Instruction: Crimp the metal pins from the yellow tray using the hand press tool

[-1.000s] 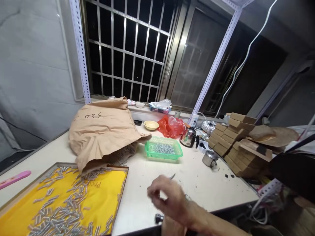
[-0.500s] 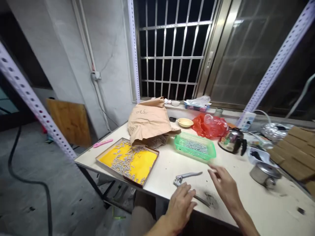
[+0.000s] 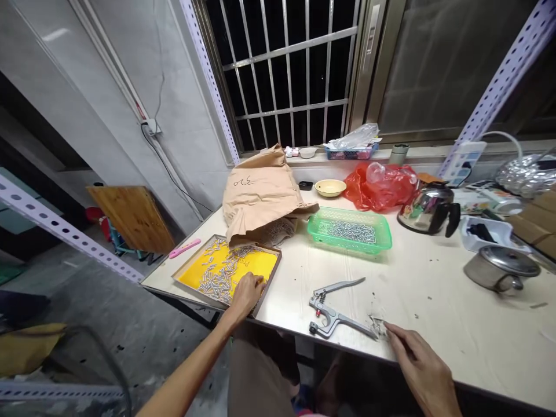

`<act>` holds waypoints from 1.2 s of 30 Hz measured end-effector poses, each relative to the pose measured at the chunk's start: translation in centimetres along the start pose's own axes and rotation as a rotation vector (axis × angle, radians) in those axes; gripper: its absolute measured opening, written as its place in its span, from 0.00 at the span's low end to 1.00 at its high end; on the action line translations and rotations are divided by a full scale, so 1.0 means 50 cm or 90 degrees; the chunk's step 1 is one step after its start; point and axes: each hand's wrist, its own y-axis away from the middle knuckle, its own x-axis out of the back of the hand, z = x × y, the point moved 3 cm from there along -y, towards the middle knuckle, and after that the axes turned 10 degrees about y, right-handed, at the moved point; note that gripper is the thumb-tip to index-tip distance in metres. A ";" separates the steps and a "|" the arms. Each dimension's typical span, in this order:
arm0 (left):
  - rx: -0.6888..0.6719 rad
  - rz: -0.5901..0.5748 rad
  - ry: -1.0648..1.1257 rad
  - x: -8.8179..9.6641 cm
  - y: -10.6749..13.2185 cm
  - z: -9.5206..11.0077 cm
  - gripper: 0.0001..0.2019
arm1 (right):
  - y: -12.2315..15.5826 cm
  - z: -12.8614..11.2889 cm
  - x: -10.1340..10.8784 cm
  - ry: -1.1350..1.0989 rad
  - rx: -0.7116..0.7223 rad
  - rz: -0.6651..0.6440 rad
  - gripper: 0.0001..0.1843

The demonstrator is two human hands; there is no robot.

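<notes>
My left hand (image 3: 247, 294) reaches over the right part of a shallow tray (image 3: 272, 277) with a yellow bottom, its fingers curled down and together. Anything between the fingertips is hidden. Many small silver metal pieces (image 3: 217, 284) lie scattered in that tray. Silver hand pliers (image 3: 332, 319) with a spring and a red part rest on the table, their handles spread apart. Beside the end of the lower handle, my right hand (image 3: 419, 362) lies low over the table with fingers stretched out, near a dark scuffed patch (image 3: 377, 325). I see nothing held in it.
Behind the pliers sits a green plastic basket (image 3: 319, 237) of small metal pieces. A brown paper bag (image 3: 260, 188) leans over the tray's back edge. A kettle (image 3: 428, 208), a lidded pot (image 3: 499, 269) and a red plastic bag (image 3: 377, 188) stand right; a pink tool (image 3: 185, 248) lies left.
My left hand has moved left from over the pliers to the yellow tray, uncovering the pliers. My right hand has come down from near the green basket to the table's front edge. The view has tilted.
</notes>
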 end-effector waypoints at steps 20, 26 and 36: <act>-0.126 -0.011 -0.086 0.018 -0.054 0.033 0.14 | -0.019 -0.030 0.001 0.034 0.037 -0.006 0.10; 0.103 -0.058 0.401 0.019 -0.004 0.119 0.16 | -0.028 -0.032 0.024 -0.031 0.047 -0.086 0.10; 0.248 -0.398 0.574 -0.102 0.071 0.234 0.19 | -0.069 -0.050 0.025 -0.013 0.183 -0.215 0.10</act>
